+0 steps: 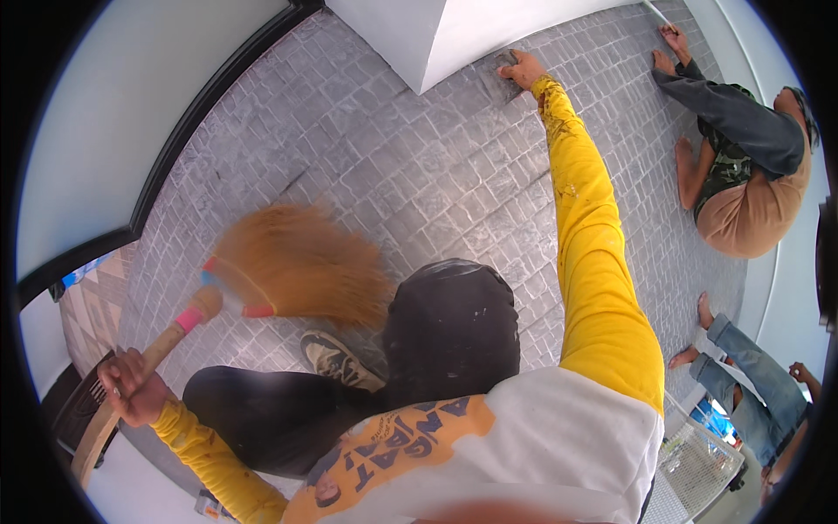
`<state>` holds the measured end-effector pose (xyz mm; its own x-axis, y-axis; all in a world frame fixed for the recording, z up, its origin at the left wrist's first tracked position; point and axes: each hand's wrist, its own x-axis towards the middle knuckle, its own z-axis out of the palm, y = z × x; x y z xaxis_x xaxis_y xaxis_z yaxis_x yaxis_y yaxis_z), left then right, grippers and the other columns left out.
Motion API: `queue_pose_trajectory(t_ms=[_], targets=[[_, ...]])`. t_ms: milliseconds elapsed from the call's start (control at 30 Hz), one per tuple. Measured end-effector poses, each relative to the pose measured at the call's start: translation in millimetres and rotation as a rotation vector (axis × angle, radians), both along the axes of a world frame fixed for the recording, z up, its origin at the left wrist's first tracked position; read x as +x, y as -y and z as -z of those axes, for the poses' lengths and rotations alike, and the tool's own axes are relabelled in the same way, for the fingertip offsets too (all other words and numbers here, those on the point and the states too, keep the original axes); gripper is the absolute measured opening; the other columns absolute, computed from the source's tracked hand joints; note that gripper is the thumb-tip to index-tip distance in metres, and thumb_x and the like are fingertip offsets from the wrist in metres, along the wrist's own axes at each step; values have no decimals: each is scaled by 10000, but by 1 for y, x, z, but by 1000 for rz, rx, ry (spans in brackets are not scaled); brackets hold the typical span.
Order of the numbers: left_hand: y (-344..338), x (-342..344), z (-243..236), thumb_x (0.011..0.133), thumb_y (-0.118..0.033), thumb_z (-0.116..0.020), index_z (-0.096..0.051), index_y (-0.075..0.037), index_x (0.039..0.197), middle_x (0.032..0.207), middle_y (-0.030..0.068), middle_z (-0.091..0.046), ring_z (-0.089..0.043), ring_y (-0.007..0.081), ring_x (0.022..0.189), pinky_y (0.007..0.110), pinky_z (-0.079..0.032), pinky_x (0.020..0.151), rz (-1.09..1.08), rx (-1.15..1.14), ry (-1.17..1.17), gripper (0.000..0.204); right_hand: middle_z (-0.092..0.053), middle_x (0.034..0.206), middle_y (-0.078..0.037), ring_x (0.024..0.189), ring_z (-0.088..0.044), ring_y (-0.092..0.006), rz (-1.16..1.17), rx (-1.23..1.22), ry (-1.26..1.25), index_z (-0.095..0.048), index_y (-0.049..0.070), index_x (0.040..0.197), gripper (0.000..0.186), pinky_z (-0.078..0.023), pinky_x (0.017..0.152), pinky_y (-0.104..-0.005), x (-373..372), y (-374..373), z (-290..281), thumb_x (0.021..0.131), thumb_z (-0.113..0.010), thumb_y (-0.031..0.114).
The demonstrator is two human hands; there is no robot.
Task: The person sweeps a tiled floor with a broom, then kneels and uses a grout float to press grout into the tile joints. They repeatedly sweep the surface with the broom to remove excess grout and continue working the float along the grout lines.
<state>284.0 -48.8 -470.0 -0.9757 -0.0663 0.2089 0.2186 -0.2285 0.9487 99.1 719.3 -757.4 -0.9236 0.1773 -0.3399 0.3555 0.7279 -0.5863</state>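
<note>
My left hand (131,393) grips the wooden handle (161,349) of a straw broom. The bushy golden broom head (305,266) is blurred and lies over the grey block-patterned floor (419,183), left of my dark-trousered knee (449,319). One sneaker (345,362) shows below the broom. My right arm in a yellow sleeve reaches far forward. My right hand (524,70) has curled fingers on a dark grey patch at the floor, beside the base of a white wall (419,26); what it holds there is too small to make out.
A black-framed panel (148,210) runs along the left. At the right, a barefoot person (751,188) crouches, holding a thin pole (656,17); another person's jeans (751,384) show below. A white mesh basket (703,458) stands low right. A wooden board (92,450) leans at lower left.
</note>
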Motion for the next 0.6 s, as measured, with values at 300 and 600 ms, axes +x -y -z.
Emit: queue_pose_trajectory(t_ms=[300,600], targets=[[-7,-1,-1,848,-248,-573,-450,-75,888,655,-24,-349,-348,114,601,303,-300,672,-70,-45,-5,216,-664,1065,-191,1007,-646,-280,171,-284,210,-542,-34,1234,585,-579,772,-413,3,3,-13,762,-727,259],[-7,0,-1,844,-263,-588,-461,-78,870,637,-28,-351,-350,102,575,298,-300,656,-57,19,4,226,-690,984,-155,886,-665,-233,376,-203,-226,-623,-57,1116,470,-530,773,-320,48,-32,44,757,-731,226]])
